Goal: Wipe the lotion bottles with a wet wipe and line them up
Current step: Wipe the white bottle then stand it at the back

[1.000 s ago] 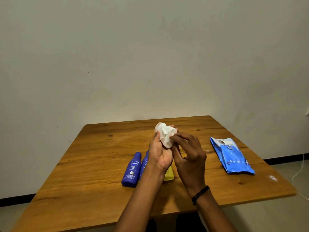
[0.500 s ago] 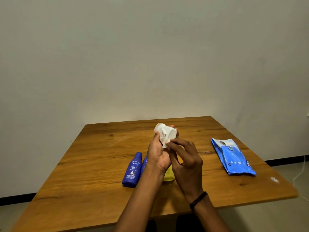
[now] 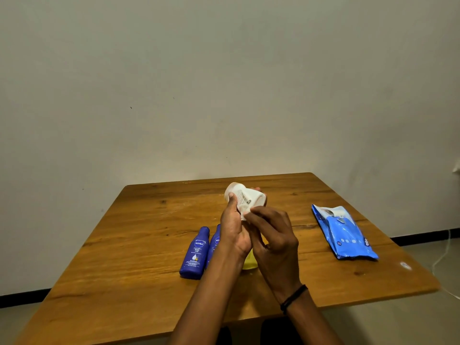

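My left hand [image 3: 234,227] grips a white lotion bottle [image 3: 245,196] lifted above the wooden table [image 3: 139,232], its printed back label facing me. My right hand [image 3: 272,237] pinches a white wet wipe [image 3: 246,215] against the bottle's lower side. Two dark blue lotion bottles lie side by side on the table: one [image 3: 195,253] in full view, the second [image 3: 214,241] half hidden behind my left wrist. A yellow bottle [image 3: 249,262] lies beside them, mostly covered by my hands.
A blue pack of wet wipes [image 3: 344,232] lies on the right side of the table, its flap open. A small white spot [image 3: 404,265] sits near the right front corner. A bare wall stands behind the table.
My right hand has slid the wipe down along the white bottle, and the bottle has turned slightly in my left hand. The bottles on the table have not moved.
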